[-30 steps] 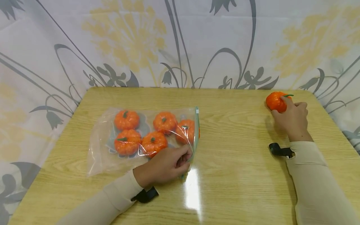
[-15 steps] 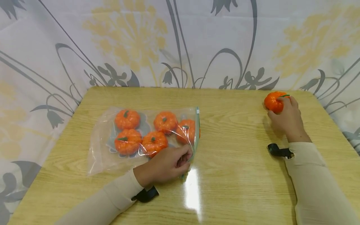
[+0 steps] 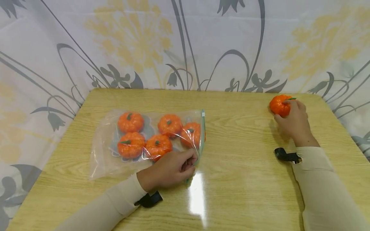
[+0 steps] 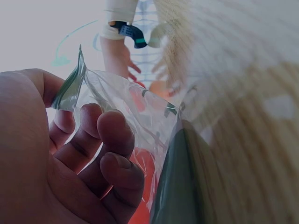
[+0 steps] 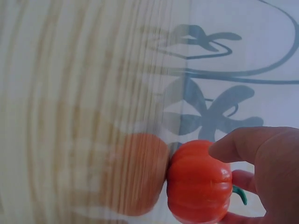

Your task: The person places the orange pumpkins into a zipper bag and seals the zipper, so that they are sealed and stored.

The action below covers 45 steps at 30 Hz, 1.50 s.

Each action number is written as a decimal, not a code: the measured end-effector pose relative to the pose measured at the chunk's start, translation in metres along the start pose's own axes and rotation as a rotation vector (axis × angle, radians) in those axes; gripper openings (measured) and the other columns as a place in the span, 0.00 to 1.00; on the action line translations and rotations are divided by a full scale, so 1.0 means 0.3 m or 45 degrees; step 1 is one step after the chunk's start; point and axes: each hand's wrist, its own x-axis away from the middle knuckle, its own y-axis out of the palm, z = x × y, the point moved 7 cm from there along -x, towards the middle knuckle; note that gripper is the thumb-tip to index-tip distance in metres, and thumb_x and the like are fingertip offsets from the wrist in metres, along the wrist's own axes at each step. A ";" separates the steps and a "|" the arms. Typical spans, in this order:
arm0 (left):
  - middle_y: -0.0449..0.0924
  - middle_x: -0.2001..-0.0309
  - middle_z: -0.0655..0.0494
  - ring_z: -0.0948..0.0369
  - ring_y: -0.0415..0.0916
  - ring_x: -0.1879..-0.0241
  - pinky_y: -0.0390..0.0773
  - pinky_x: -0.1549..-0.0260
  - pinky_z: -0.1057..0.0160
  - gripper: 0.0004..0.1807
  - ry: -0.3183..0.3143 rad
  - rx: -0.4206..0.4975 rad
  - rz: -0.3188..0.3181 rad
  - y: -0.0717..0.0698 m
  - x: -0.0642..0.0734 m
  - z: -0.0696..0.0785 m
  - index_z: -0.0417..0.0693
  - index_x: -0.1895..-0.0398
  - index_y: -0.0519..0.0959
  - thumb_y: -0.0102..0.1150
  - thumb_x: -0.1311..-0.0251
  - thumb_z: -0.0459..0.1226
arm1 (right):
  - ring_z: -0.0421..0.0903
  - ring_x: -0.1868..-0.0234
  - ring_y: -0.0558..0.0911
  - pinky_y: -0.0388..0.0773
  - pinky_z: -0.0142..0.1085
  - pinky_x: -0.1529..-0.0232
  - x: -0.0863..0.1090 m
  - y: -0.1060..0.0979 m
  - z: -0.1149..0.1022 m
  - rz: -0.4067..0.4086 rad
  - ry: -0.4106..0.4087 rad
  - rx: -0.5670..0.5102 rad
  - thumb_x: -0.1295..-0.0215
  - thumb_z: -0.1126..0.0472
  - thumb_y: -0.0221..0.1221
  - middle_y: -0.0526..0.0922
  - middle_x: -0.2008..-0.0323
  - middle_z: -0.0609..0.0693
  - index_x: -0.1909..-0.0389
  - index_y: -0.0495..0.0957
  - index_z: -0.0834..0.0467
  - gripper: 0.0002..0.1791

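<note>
My left hand (image 3: 170,168) pinches the near corner of the green-edged mouth of a clear zip bag (image 3: 101,160). In the left wrist view, thumb and fingers hold the bag's green edge (image 4: 70,91), and the mouth gapes. Inside the bag lie several small orange toy pumpkins (image 3: 130,122) with green stems. At the table's far right, my right hand (image 3: 296,123) grips another orange pumpkin (image 3: 279,105). The right wrist view has the thumb on that pumpkin's (image 5: 198,184) side and fingers behind it, near the green stem. It rests on the table, meeting its reflection.
The wood-grain table (image 3: 237,179) is glossy, with a bright reflection near its middle. Behind it hangs a white cloth (image 3: 202,45) with grey and yellow flowers. A small white slider (image 3: 203,114) sits at the far end of the bag's green edge.
My right hand and the pumpkin in it have shifted slightly left along the table's far right. The left hand and the bag have stayed in place.
</note>
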 end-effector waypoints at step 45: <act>0.65 0.76 0.66 0.72 0.63 0.77 0.66 0.76 0.74 0.06 0.010 0.001 -0.011 0.001 0.000 0.004 0.54 0.64 0.68 0.54 0.37 0.35 | 0.73 0.43 0.66 0.65 0.67 0.41 0.026 0.043 -0.072 -0.050 -0.069 -0.068 0.33 0.42 0.58 0.63 0.42 0.76 0.40 0.57 0.72 0.41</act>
